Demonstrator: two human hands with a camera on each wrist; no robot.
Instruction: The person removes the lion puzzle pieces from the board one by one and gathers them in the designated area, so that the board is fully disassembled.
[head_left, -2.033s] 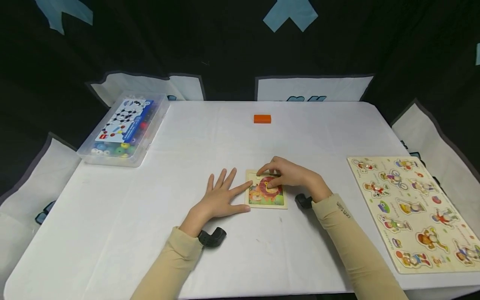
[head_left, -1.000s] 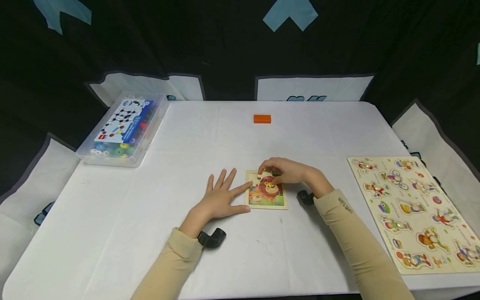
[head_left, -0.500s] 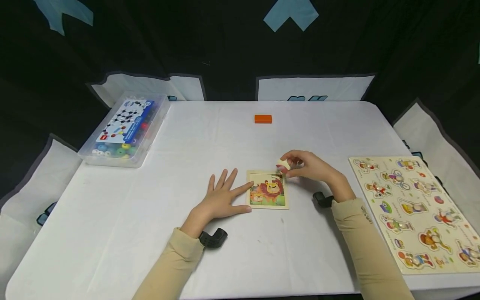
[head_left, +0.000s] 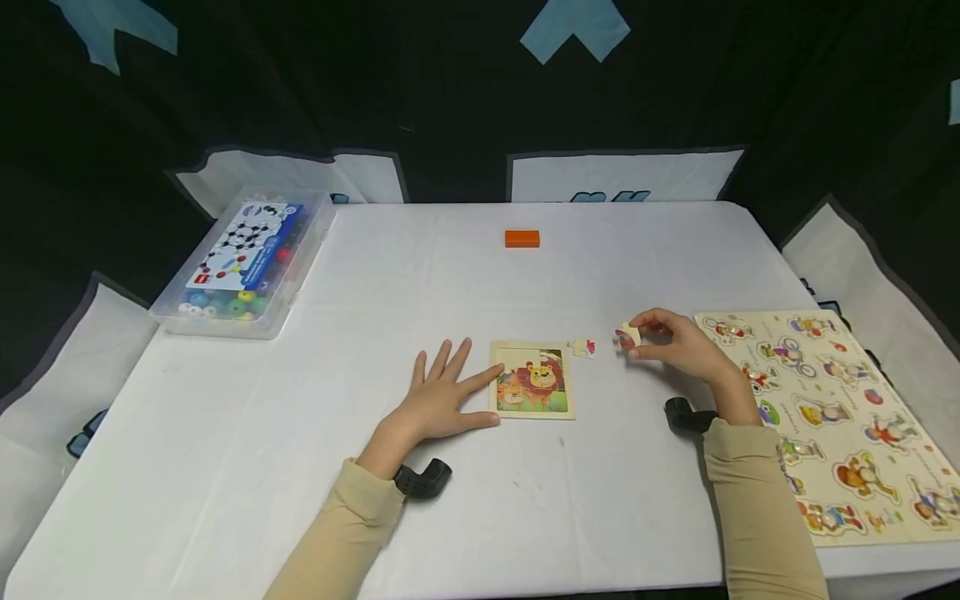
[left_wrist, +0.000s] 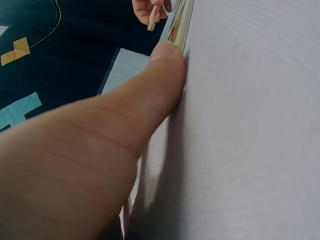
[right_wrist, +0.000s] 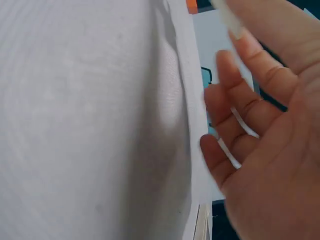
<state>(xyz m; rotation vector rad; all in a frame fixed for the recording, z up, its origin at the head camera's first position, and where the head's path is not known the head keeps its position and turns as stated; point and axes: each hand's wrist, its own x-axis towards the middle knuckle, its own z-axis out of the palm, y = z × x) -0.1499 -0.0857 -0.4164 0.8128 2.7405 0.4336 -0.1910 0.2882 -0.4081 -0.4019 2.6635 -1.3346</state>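
Note:
A small wooden jigsaw puzzle (head_left: 534, 415) with a lion picture lies mid-table in the head view. My left hand (head_left: 433, 404) rests flat with spread fingers, its index fingertip on the puzzle's left edge and its thumb close by the lower corner. To the right, my right hand (head_left: 678, 343) pinches a jigsaw piece (head_left: 627, 337) between thumb and fingers, held off to the side of the puzzle. Another jigsaw piece (head_left: 582, 347) lies on the table by the puzzle's top right corner. In the right wrist view, a pale edge of the held piece (right_wrist: 227, 17) shows at the top.
A large wooden peg puzzle board (head_left: 862, 417) with figures lies at the right, partly under the right forearm in view. At the back left stands a clear plastic box (head_left: 225, 258) of coloured balls. An orange block (head_left: 522, 239) sits toward the back of the white table (head_left: 420, 275).
My right hand has moved from over the puzzle to the right, carrying a piece. A loose piece now shows beside the puzzle's top right corner. My left hand has stayed put.

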